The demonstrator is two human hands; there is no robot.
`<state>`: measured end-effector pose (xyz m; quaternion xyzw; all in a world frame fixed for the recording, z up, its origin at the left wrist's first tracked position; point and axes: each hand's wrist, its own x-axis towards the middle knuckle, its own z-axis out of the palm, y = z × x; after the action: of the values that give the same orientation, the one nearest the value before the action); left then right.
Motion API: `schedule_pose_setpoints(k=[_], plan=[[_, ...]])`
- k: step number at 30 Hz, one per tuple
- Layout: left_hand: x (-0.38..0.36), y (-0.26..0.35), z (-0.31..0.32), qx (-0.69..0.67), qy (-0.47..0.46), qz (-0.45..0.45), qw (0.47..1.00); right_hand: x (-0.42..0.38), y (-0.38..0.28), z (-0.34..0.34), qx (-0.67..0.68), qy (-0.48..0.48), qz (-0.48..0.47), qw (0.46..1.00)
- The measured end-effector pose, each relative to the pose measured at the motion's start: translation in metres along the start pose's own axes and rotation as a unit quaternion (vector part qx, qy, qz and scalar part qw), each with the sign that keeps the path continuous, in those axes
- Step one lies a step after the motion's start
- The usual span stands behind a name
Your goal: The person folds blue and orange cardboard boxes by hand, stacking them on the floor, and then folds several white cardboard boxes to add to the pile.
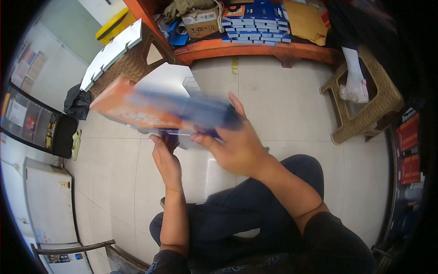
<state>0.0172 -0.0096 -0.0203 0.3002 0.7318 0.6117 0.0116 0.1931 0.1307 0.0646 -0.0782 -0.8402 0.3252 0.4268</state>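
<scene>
Our right hand [242, 148] has the right end of the printed carton [157, 107] between thumb and fingers, with one finger standing up clear behind it; our left hand [166, 162] meets the lower edge nearer the middle, its fingertips partly covered, so we cannot tell whether it pinches the card or only props it from below. The carton is up in the air in front of us, above the floor and beyond our knees, tilted, its orange and blue face smeared by blur and a white panel [166, 80] standing open behind. We judge the step in hand to be handling and shaping this open carton, though the blur hides which fold, if any, is being worked. From here, we think, the next move calls for a steady hold at both ends and care not to crease the loose panel. Farther out, to the left, a notched white sheet [109, 57] lies on a brown stool [157, 41]. Ahead, the orange shelf [255, 48] bears a stack of blue-and-white boxes [255, 27] between a cardboard box [200, 25] and a tan envelope [306, 23]. On the right, another person's foot [353, 91] shows at a second stool [372, 107].
</scene>
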Motion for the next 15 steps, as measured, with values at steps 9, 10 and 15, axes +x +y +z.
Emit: schedule_pose_setpoints(k=[9,10,15], plan=[[0.004,-0.035,-0.039,-0.052,-0.001,0.18,0.982,-0.012,-0.016,0.028,-0.128,0.08,-0.223,0.963],[0.007,-0.027,-0.042,-0.067,-0.004,0.187,0.98,-0.014,-0.017,0.03,-0.122,0.081,-0.23,0.962],[0.02,0.004,-0.055,-0.109,-0.021,0.225,0.968,-0.016,-0.02,0.034,-0.131,0.081,-0.234,0.96]])
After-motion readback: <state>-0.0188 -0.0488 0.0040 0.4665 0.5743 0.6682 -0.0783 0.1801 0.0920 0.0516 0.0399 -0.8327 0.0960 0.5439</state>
